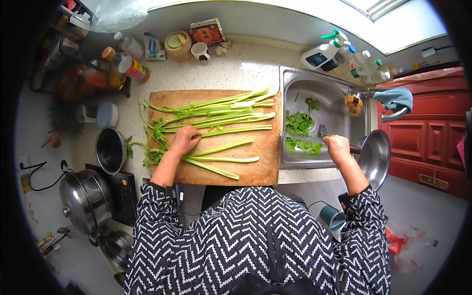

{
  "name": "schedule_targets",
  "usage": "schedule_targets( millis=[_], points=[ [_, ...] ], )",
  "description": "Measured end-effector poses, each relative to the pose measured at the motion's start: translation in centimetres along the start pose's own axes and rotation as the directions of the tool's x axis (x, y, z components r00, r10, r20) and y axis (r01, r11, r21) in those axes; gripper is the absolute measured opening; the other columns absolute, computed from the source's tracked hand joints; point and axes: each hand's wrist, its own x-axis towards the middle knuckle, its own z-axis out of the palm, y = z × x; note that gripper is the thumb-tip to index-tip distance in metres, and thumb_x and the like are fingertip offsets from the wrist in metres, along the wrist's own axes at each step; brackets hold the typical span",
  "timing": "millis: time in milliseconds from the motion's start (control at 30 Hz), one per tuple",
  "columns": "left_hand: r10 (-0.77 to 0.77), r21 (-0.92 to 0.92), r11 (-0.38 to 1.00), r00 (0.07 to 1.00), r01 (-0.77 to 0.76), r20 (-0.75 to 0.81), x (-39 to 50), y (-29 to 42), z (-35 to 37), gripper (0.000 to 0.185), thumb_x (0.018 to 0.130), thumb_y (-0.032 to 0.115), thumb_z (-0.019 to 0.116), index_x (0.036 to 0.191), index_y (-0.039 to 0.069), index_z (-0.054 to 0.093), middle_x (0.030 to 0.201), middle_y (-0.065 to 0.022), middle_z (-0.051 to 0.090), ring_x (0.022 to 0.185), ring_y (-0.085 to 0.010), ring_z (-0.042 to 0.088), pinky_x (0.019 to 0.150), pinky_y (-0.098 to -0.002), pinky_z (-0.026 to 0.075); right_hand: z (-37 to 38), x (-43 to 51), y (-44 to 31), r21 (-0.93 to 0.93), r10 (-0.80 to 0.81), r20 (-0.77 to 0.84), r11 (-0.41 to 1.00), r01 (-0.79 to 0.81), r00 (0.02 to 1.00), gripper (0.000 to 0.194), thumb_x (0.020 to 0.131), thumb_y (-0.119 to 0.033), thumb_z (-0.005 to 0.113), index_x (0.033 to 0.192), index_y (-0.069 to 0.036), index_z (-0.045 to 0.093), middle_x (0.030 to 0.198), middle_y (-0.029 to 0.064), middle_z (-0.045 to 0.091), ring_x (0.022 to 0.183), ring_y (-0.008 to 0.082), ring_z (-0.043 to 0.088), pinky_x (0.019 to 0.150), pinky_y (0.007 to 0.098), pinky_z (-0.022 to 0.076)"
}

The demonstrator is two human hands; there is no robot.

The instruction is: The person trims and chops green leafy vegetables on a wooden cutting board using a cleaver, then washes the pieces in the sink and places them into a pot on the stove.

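Note:
Several celery stalks [221, 118] lie lengthwise across a wooden cutting board [236, 177], their leafy ends [158, 132] to the left. My left hand [184, 140] rests over the stalks with thumb and fingers closed around one of them. Three stalks lie fanned out below that hand. A knife [304, 137] is in my right hand [337, 145], its blade pointing left over the sink and its tip near the board's right edge. Under the blade, cut celery leaves [298, 125] lie in the metal sink [332, 84].
A metal basin [376, 158] stands at the sink's right front. Spray and plastic bottles [319, 55] line the back right. A cup [200, 51] and jar [178, 46] stand behind the board. Pots [110, 149] are on the left. A blue cloth [394, 99] hangs over the faucet.

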Motion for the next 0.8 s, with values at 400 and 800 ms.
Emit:
schedule_targets(
  millis=[400,800],
  points=[
    [0.123,0.212,0.975,0.961,-0.070,-0.247,2.4,2.2,-2.9,0.034,0.070,0.006,0.076,0.103,0.008,0.068,0.111,-0.0098,0.062,0.106,-0.0295,0.057,0.091,-0.0405,0.047,0.4,-2.7,-5.1,0.524,0.291,-0.021,0.818,-0.238,0.956,0.010,0.079,-0.019,0.068,0.082,-0.010,0.068,0.073,0.0183,0.062,0.071,0.0405,0.060,0.062,0.0461,0.0458],
    [0.032,0.061,0.998,0.999,-0.031,-0.004,-7.1,0.6,-1.9,0.014,0.071,0.019,0.076,0.078,0.009,0.069,0.090,-0.0064,0.064,0.092,-0.0278,0.059,0.084,-0.0401,0.045,0.8,-1.2,-10.2,0.711,0.278,0.035,0.668,-0.219,0.960,0.020,0.079,-0.021,0.070,0.076,-0.001,0.065,0.061,0.0200,0.054,0.051,0.0286,0.047,0.054,0.0393,0.0401]
  ],
)
